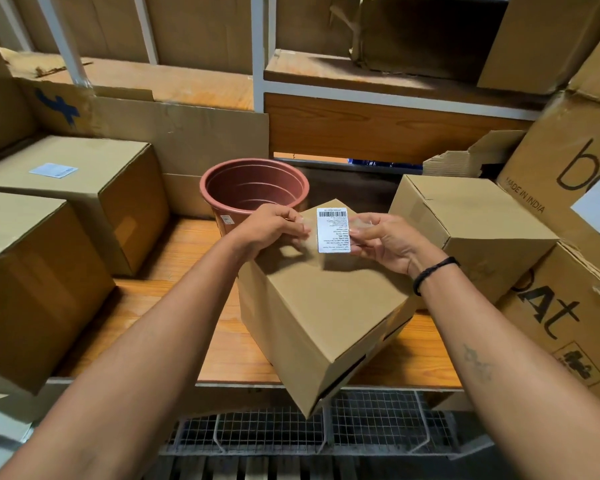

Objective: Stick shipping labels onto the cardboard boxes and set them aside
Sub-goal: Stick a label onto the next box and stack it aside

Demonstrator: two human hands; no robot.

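A white shipping label (333, 230) with a barcode, backed by clear tape, hangs just above the far part of a plain cardboard box (326, 306) that stands cornerwise on the wooden shelf (187, 271). My left hand (271, 230) pinches the tape at the label's left edge. My right hand (385, 240) pinches its right edge. Whether the label touches the box top I cannot tell. At the left, another box (94, 188) carries a label (53, 170) on its top.
A terracotta plastic pot (253, 192) stands right behind the centre box. More cardboard boxes sit at the left front (28, 285) and at the right (471, 230), with large printed cartons (568, 188) stacked far right. A wire mesh rack (326, 431) lies below the shelf edge.
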